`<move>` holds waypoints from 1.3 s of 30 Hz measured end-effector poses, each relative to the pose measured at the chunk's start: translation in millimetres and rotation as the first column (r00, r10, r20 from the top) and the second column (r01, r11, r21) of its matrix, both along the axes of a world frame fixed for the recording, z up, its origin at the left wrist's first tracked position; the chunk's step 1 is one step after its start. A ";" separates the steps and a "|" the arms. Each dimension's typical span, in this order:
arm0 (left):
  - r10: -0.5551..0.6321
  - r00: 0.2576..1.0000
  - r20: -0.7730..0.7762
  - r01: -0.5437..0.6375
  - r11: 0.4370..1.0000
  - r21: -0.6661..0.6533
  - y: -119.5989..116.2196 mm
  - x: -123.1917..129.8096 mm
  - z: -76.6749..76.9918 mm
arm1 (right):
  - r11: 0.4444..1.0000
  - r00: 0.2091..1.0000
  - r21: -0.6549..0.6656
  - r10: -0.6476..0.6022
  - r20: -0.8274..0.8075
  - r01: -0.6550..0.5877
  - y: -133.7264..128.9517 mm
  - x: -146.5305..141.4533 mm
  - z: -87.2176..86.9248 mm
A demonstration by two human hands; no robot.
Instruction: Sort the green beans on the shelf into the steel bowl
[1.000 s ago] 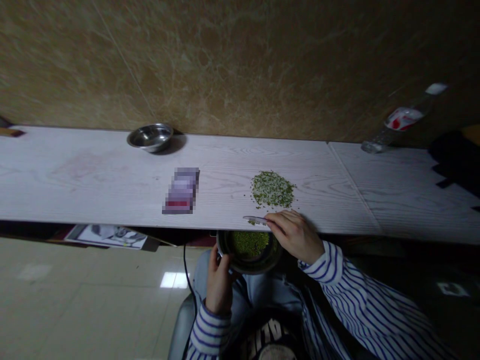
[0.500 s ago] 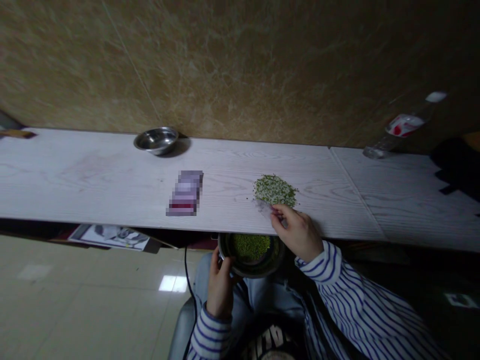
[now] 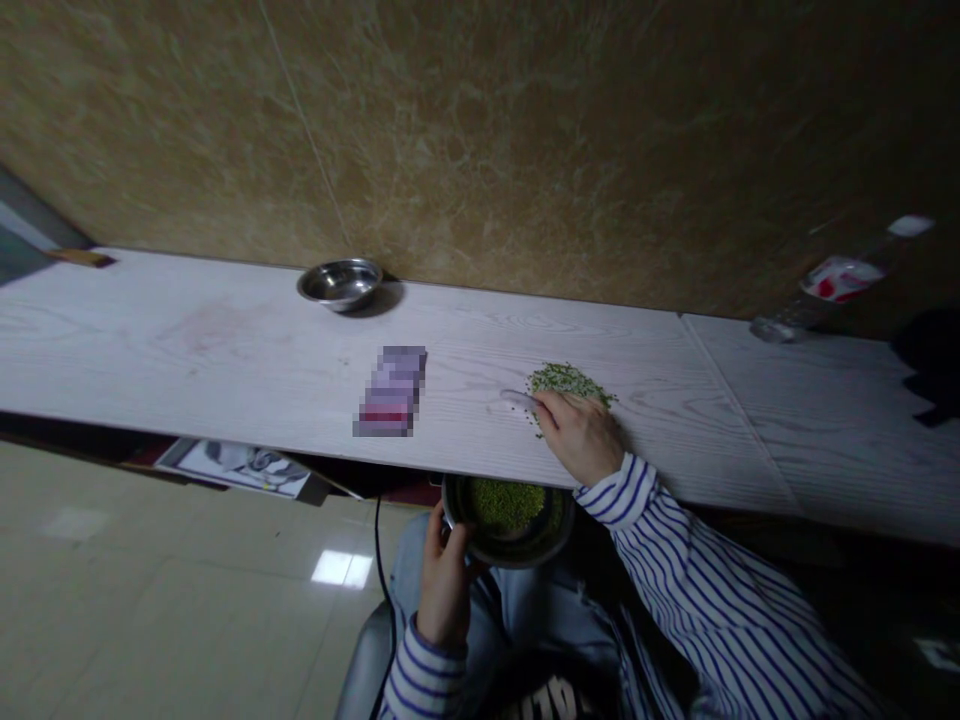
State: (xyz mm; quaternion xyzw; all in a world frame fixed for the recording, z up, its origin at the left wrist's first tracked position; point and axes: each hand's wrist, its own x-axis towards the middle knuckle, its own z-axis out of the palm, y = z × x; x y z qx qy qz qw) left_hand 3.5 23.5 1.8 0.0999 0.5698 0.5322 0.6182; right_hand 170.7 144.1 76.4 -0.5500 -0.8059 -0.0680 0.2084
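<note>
My left hand grips the near-left rim of a metal bowl, held over my lap just under the table's front edge. Green beans, small like mung beans, lie inside it. In my right hand a thin pale card is pinched between thumb and fingers, seen nearly edge-on, so its exact kind is unclear. That hand rests at the near side of a spread pile of green beans and white grains on the table, hiding part of it. A few loose beans are scattered beside the card.
On the white wood-grain table stand an upright-open metal bowl near the wall and a blurred-out purple packet. A clear bottle and a black object are at the right. Below the edge is a shelf holding a printed sheet.
My right hand has moved over the near part of the pile, and the card has turned from flat-facing to nearly edge-on. My left hand still holds the bowl. The view has shifted slightly.
</note>
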 end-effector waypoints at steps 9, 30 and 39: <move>0.001 1.000 -0.005 -0.001 1.000 -0.021 2.5 -0.2 2.8 | 0.958 0.971 -0.195 0.229 0.070 -0.212 40.1 -16.6 23.1; -0.024 0.999 -0.029 0.023 0.999 -0.027 1.5 5.2 2.4 | 0.824 0.842 -0.245 0.537 0.051 -0.511 6.7 24.5 13.6; -0.066 0.996 -0.055 0.064 0.998 -0.024 -1.5 10.9 2.2 | 0.805 0.819 -0.202 0.574 0.021 -0.558 -9.1 47.2 12.4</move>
